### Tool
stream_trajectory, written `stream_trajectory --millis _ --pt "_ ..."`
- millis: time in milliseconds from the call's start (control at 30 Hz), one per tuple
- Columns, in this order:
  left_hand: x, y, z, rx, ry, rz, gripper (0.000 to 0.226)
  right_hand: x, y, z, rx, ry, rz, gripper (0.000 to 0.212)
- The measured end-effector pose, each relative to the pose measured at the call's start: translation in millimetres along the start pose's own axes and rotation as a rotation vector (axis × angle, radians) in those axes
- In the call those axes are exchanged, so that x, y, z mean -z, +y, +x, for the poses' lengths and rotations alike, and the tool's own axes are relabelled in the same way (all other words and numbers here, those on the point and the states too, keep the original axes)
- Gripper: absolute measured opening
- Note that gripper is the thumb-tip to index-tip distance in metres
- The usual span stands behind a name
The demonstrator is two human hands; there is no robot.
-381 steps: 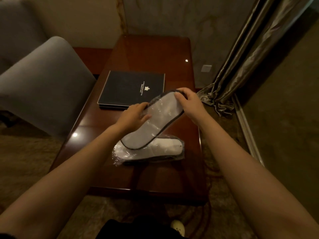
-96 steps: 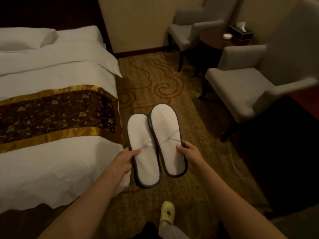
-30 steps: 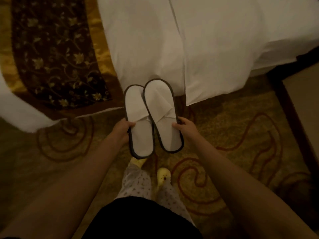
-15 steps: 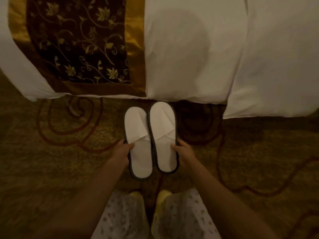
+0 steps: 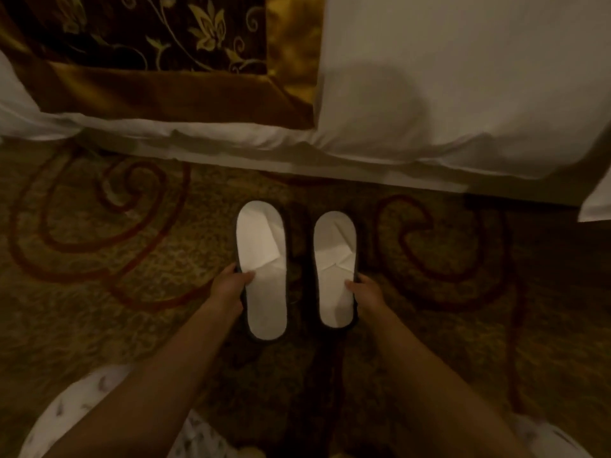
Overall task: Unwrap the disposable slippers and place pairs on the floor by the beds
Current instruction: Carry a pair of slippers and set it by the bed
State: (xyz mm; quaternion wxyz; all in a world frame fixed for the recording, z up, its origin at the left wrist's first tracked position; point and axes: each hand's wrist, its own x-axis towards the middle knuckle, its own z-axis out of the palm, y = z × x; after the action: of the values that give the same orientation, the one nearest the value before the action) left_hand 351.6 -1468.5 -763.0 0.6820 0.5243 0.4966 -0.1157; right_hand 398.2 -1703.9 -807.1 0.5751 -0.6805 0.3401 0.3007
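Observation:
Two unwrapped white slippers with dark rims lie side by side, a gap between them, low over or on the carpet with toes toward the bed. My left hand point(image 5: 229, 288) pinches the outer edge of the left slipper point(image 5: 263, 279), thumb on its insole. At the other side my right hand point(image 5: 366, 289) pinches the outer edge of the right slipper point(image 5: 335, 276) the same way. Whether the soles touch the carpet I cannot tell.
The bed's side fills the top of the view: white bedding point(image 5: 446, 94) and a gold-and-brown floral runner point(image 5: 165, 54) hanging over it. A brown carpet point(image 5: 99, 259) with red swirls covers the floor. My patterned trouser knees point(image 5: 79, 411) show at the bottom.
I have bent lower toward the floor. The slippers, held touching half a second ago, have moved apart and down to the carpet in front of the bed.

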Motion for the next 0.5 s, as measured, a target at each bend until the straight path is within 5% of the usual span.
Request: stream_trajectory --millis 200,500 --pt "7 13 0 -0.122 -0.002 0.244 0.05 -5 8 -2 0.143 0.056 -0.495 0.047" --pt "-6 86 -60 -0.722 -0.114 1.242 0.05 -19 -102 -93 1.042 -0.021 -1.094 0.075"
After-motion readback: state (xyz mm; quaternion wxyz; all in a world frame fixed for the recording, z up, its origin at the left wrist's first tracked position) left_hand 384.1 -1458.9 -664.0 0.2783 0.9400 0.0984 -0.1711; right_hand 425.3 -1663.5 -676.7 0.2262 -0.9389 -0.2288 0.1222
